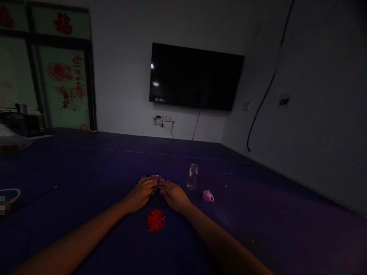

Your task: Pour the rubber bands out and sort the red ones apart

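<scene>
A pile of small multicoloured bands (153, 177) lies on the dark purple surface, partly hidden by my hands. My left hand (142, 194) rests over its near side, fingers stretched toward the right. My right hand (174, 196) meets it from the other side, fingers drawn together at the pile; what they hold, if anything, is too small to tell. A bit of red shows between the fingertips. Between my forearms is a separate heap of red bands (155, 220). To the right of my right hand stands a clear bottle (192, 177), with a pink cap with a loop (207, 195) nearby.
Small white specks (226, 186) dot the purple surface (275, 233) on the right. A white cable loop (14, 194) and a plastic bag (13, 143) are at the left. A television (195, 78) hangs on the far wall, above wall sockets (168, 119).
</scene>
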`<state>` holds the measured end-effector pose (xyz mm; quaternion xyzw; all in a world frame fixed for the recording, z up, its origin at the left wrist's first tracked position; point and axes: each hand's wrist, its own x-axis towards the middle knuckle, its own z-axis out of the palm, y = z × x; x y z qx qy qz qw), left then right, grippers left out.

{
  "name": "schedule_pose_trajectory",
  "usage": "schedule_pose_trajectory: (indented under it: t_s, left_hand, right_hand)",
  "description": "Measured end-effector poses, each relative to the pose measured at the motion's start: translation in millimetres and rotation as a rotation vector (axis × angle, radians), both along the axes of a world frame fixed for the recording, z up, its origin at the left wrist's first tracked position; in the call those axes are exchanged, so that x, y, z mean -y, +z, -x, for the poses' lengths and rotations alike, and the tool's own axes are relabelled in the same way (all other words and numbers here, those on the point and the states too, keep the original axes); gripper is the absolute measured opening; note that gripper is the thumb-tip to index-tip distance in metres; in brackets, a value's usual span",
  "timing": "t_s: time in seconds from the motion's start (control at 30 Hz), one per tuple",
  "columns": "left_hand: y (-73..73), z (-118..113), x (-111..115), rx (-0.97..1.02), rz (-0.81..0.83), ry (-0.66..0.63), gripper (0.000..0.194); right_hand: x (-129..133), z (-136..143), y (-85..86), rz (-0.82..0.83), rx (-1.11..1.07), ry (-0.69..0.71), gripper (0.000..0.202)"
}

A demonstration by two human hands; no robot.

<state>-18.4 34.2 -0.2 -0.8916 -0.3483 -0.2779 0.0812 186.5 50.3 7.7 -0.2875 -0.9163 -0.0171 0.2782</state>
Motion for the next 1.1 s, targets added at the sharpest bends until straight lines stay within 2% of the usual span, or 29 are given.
schedule_pose_trajectory:
  t_s: [0.37, 0.5, 0.6, 0.7, 0.87, 1.1]
  left_hand:
    - [1.5, -0.2, 2.3, 0.018, 0.000, -0.014, 0.036]
    - [0.1, 1.6, 2.5, 0.055, -0.024, 0.025, 0.038]
    - [-0.2, 4.5, 0.9, 0.127, -0.079, 0.072, 0.033]
    - [1.1, 7.6, -2.4, 0.174, -0.100, 0.158, 0.028]
    - [4.0, 11.1, -5.4, 0.207, -0.028, 0.330, 0.027]
    - [5.3, 10.1, -2.0, 0.216, 0.111, 0.450, 0.029]
  right_hand:
    - [0.4, 0.6, 0.6, -0.017, 0.007, -0.003, 0.029]
    - [1.7, 0.1, 1.2, -0.065, -0.014, 0.013, 0.027]
    - [7.8, 0.8, 0.3, -0.121, -0.065, 0.017, 0.028]
    - [18.7, 5.2, -3.2, -0.134, -0.129, -0.037, 0.038]
    - [35.0, 15.9, -7.9, -0.127, -0.097, 0.029, 0.040]
    - [38.2, 18.0, -6.1, -0.177, -0.029, 0.080, 0.036]
